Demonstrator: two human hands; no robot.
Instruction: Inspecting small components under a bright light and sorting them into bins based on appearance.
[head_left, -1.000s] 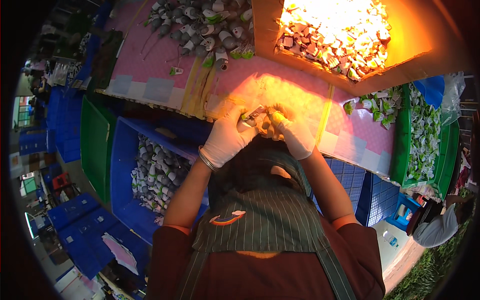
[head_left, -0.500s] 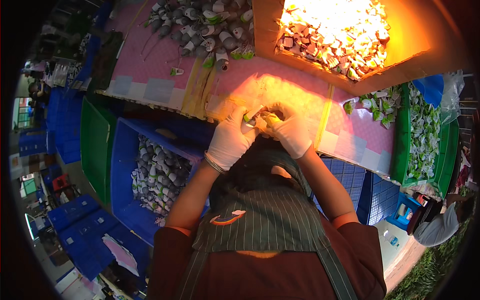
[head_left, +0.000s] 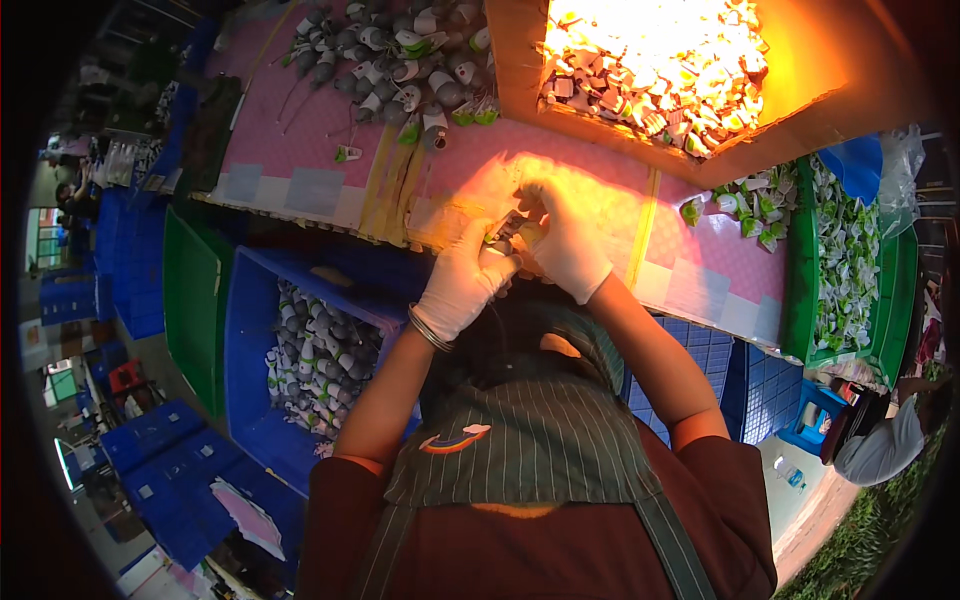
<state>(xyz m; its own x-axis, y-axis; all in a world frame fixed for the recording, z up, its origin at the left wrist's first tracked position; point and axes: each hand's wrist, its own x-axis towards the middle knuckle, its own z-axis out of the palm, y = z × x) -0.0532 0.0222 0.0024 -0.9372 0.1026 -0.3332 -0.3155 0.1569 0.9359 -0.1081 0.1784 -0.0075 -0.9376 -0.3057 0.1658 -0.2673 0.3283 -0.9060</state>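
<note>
Both hands sit a little higher and further right on the table than a second ago, and are pressed closer together; the right hand [head_left: 568,240] now arches over the top of the piece instead of lying beside it.

Nearest, below the left forearm: blue crate [head_left: 252,400] full of grey and white parts, beside the table edge.

Left hand [head_left: 462,282], white-gloved, fingers curled shut around a small grey part with a green tip [head_left: 508,238]; right hand's fingers are closed on the same part from above. The part is held just over the pink table [head_left: 300,130], at its near edge (lamp glare washes out the detail, so the exact grip is unclear).

Beyond: loose heap of grey parts [head_left: 400,50] on the table; cardboard box [head_left: 800,120] of small pieces under strong light; green bin [head_left: 800,300] of green-tipped pieces to the right.

Risk, as a judgement: the part is small and gloved fingers slide easily. A slip would drop it off the near table edge into the blue crate, mixing it with the others.
</note>
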